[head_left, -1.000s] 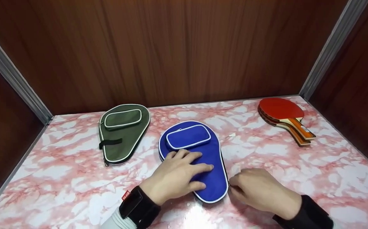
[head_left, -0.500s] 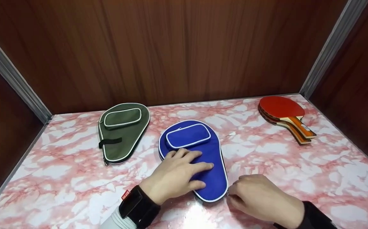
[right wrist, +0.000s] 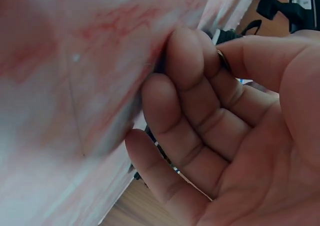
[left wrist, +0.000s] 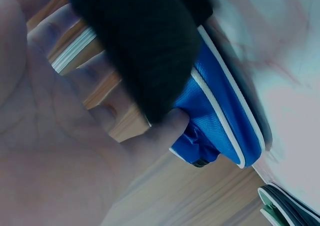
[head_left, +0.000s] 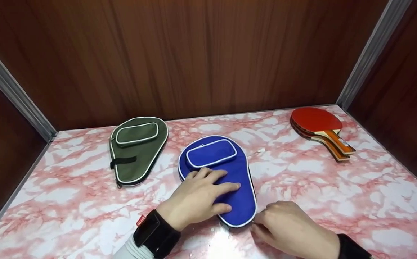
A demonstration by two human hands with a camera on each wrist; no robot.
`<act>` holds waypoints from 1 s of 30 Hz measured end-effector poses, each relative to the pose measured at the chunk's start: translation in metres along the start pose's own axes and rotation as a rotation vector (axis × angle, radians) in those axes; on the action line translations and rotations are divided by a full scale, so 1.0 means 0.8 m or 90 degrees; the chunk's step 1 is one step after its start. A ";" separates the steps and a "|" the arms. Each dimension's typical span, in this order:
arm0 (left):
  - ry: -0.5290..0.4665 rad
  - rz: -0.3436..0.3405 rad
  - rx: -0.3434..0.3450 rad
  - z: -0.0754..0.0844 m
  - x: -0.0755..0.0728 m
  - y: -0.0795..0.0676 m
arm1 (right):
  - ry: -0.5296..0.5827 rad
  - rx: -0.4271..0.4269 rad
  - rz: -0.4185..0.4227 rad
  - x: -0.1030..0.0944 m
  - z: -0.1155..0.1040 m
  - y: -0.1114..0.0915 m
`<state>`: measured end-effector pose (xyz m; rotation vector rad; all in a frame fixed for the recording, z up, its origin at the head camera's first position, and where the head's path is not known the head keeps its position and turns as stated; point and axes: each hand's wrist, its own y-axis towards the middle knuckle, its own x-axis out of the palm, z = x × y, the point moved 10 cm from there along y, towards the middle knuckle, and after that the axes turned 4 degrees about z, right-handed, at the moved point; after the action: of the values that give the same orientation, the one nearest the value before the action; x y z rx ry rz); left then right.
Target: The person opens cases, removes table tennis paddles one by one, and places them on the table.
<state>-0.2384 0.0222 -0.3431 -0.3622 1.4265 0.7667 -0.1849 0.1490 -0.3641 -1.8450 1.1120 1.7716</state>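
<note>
A blue table tennis bat case (head_left: 238, 176) with white piping and a small front pocket lies on the table, narrow end toward me. My left hand (head_left: 197, 199) rests on it, fingers spread across the front below the pocket. At the lower right edge, by the narrow end, my right hand (head_left: 289, 227) pinches a zipper pull. In the right wrist view, the metal of that zipper pull (right wrist: 223, 61) shows between thumb and forefinger, the other fingers curled beside it. Most of the pull is hidden by the fingers.
To the left lies a dark green bat case (head_left: 140, 153) with a black strap. Two stacked table tennis bats (head_left: 316, 120), the top one red, lie at the back right. The pink-and-white marbled table (head_left: 68, 201) is enclosed by brown wooden panels (head_left: 201, 54).
My right hand has slid toward me along the blue case's right edge to its narrow end, pinching the zipper pull. My left hand stays in place on the case.
</note>
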 end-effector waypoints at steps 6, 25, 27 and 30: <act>-0.084 -0.014 0.036 -0.012 0.006 0.001 | -0.029 0.031 0.028 -0.006 0.021 0.006; 0.044 0.052 -0.040 -0.031 0.011 0.038 | -0.127 0.140 0.060 -0.011 0.049 0.026; 0.045 0.051 -0.041 -0.030 0.012 0.038 | -0.129 0.132 0.068 -0.009 0.043 0.027; 0.047 0.052 -0.041 -0.030 0.013 0.039 | -0.144 0.121 0.072 -0.005 0.033 0.030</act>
<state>-0.2772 0.0314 -0.3503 -0.3868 1.4950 0.8754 -0.2201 0.1542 -0.3579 -1.4590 1.2666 1.8116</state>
